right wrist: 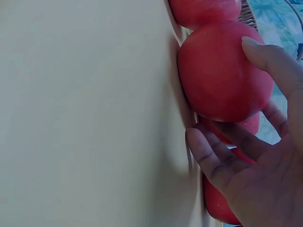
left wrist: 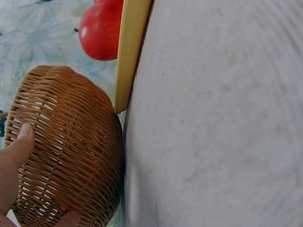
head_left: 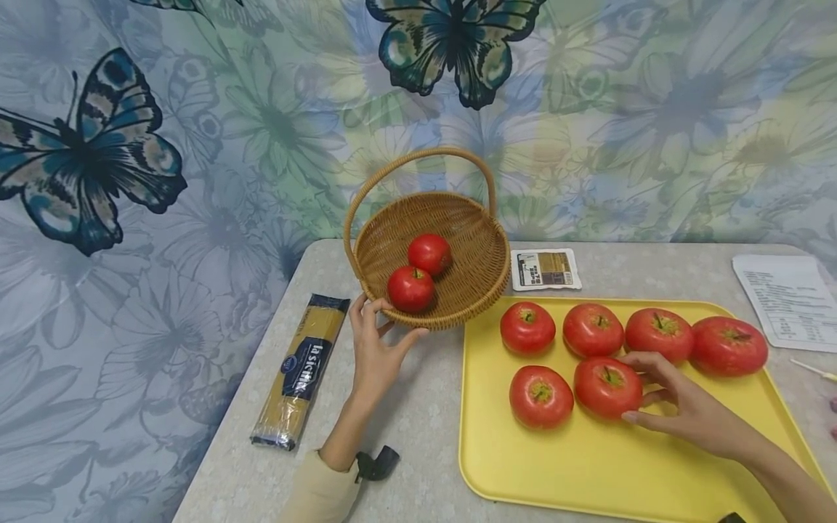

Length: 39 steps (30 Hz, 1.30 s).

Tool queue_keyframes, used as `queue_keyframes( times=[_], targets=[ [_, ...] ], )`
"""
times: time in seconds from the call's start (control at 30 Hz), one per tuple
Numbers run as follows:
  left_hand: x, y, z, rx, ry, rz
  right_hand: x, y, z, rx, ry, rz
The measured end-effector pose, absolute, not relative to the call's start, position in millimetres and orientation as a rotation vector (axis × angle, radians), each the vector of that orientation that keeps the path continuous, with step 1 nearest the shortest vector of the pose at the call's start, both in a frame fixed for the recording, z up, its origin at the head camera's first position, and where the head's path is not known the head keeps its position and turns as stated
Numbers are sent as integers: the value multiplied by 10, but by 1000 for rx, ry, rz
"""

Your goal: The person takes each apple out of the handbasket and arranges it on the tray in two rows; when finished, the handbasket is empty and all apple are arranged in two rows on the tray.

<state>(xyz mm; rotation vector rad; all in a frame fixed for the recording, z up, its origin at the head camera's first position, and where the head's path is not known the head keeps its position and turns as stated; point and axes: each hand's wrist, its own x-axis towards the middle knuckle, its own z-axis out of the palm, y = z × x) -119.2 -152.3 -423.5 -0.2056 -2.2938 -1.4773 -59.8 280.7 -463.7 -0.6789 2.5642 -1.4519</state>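
Observation:
My left hand (head_left: 379, 356) grips the near left rim of a brown wicker basket (head_left: 471, 254) with a tall handle. The basket tilts toward me, and two red apples (head_left: 410, 289) lie inside it. In the left wrist view the thumb (left wrist: 23, 142) presses on the woven outer wall. My right hand (head_left: 686, 407) holds a red apple (head_left: 608, 388) on the yellow tray (head_left: 562, 472), with the thumb on one side and fingers on the other. Another apple (head_left: 540, 396) sits just left of it. Behind stand several more apples (head_left: 593, 330) in a row.
A pack of spaghetti (head_left: 301, 374) lies left of the basket. Behind the tray is a small white and brown packet (head_left: 546, 269). A printed white sheet (head_left: 787, 301) lies at the far right. Patterned butterfly cloth (head_left: 281, 131) hangs along the table's back and left.

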Motion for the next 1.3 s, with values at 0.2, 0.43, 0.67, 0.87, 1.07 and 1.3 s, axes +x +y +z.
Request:
queue_keyframes(
  times=[0.2,0.43,0.67,0.87,1.07,1.3],
  targets=[
    [-1192,-1528,-4229,-199,-2294,-1485,-603,2822,-4628,-697,2591,-1401],
    [-1186,-1527,-4227,-198,-2296,-1471,-583,2813,-4486,-768,2736,-1302],
    [-1216,-1531,-4260,-213,-2285,-1478,-631,2687,-4091,-881,2991,-1146],
    [-1323,-1613,-4491,-189,-2302,-1455,-850,2443,-3833,-1080,2851,-1186],
    [-1341,-1650,-4550,-209,-2307,-1431,-1179,2064,-3597,-1183,2734,-1188],
    [-1345,-1656,-4531,-197,-2315,-1426,-1744,1416,-3341,-1302,2609,-1152]
  ],
)
